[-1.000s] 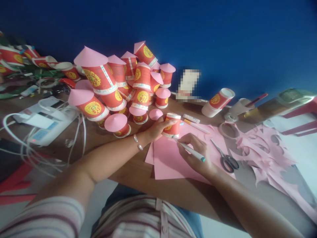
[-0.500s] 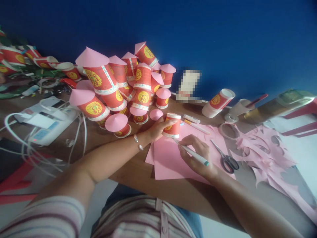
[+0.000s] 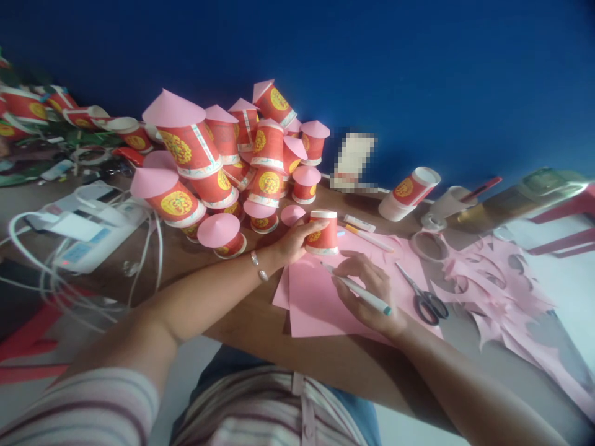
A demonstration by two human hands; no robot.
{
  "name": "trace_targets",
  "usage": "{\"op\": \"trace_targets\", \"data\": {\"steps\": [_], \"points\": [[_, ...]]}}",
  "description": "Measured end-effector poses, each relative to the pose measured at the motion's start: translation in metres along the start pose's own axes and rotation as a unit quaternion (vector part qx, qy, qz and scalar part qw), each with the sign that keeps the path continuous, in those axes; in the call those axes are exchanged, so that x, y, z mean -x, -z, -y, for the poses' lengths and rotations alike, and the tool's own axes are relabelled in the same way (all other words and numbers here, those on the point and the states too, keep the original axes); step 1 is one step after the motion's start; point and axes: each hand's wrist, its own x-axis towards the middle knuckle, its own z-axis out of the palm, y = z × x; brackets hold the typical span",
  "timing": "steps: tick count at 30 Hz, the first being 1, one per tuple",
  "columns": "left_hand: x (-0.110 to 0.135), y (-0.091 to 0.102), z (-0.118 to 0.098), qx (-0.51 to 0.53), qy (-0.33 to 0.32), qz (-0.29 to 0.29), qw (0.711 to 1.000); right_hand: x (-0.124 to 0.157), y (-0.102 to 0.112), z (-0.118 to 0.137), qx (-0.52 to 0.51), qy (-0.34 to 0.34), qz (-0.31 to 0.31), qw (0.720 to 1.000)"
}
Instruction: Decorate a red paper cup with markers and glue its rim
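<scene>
My left hand (image 3: 294, 243) grips an upside-down red paper cup (image 3: 323, 233) with a yellow emblem, held just above a pink paper sheet (image 3: 320, 300) on the wooden table. My right hand (image 3: 369, 291) pinches a white pen (image 3: 357, 288) with a teal end, its tip resting on the pink sheet below the cup. A silver bracelet circles my left wrist.
A heap of red cups capped with pink paper cones (image 3: 223, 161) is piled behind my left hand. Scissors (image 3: 425, 297), tape rolls (image 3: 430, 244), pink paper offcuts (image 3: 502, 285) and another cup (image 3: 409, 192) lie right. A white device with cables (image 3: 83, 232) sits left.
The cup has lifted slightly off the pink sheet in my left hand. My right hand with the pen has shifted a little down and away from the cup's rim.
</scene>
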Motion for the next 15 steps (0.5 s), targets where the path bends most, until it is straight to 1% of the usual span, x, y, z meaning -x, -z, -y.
{"op": "trace_targets", "data": {"steps": [3,6,9,12,15], "points": [[-0.003,0.004,0.001,0.006,-0.009,-0.019,1.000,0.001,-0.001,-0.001,-0.003,0.000,0.003,1.000],[-0.005,0.009,0.002,0.003,-0.020,-0.014,1.000,0.001,-0.002,-0.002,-0.003,-0.007,0.018,1.000],[-0.006,0.012,0.004,-0.002,-0.010,-0.015,1.000,0.001,-0.002,-0.001,-0.016,-0.009,0.035,0.999],[-0.004,0.010,0.005,-0.010,0.005,-0.012,1.000,0.002,-0.003,-0.001,-0.032,-0.003,0.040,0.999],[-0.002,0.006,0.005,-0.032,0.003,0.003,0.999,0.004,-0.004,-0.002,-0.043,0.006,0.048,0.998]]}}
